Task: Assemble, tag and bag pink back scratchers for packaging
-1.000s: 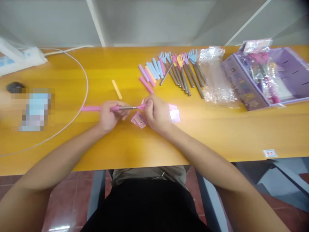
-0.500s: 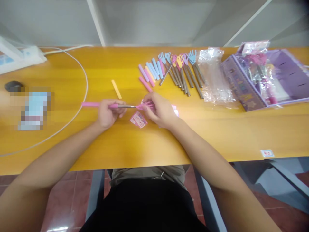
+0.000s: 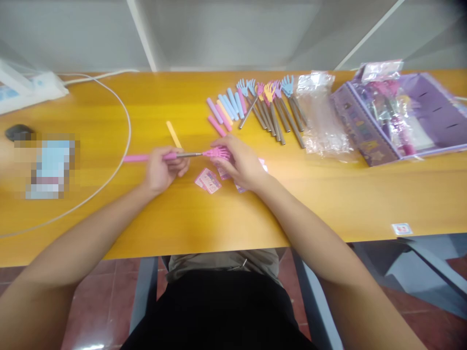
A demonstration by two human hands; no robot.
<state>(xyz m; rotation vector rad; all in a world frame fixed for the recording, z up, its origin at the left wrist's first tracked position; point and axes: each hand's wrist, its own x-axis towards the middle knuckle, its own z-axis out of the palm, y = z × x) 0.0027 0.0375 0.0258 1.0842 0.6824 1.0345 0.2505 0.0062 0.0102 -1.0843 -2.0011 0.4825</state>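
My left hand (image 3: 163, 169) grips the pink handle of a telescopic back scratcher (image 3: 142, 157) that lies level over the yellow table (image 3: 182, 218). Its metal shaft runs right to a pink hand-shaped claw (image 3: 218, 153). My right hand (image 3: 241, 164) rests at that claw, fingers touching it from the right. Small pink label cards (image 3: 207, 180) lie on the table just below the claw, and more peek out under my right hand.
Behind my hands lie several pastel handle sleeves (image 3: 226, 108), a fan of scratchers with coloured claws (image 3: 274, 108), clear plastic bags (image 3: 321, 116) and a purple display box (image 3: 394, 114). A loose yellow sleeve (image 3: 174, 134), a white cable (image 3: 124, 121) and a sticker (image 3: 402, 228) also lie here.
My right hand has slid off the claw to its right side, so the pink claw now shows. The scratcher has shifted slightly up and left. The label cards lie more exposed.
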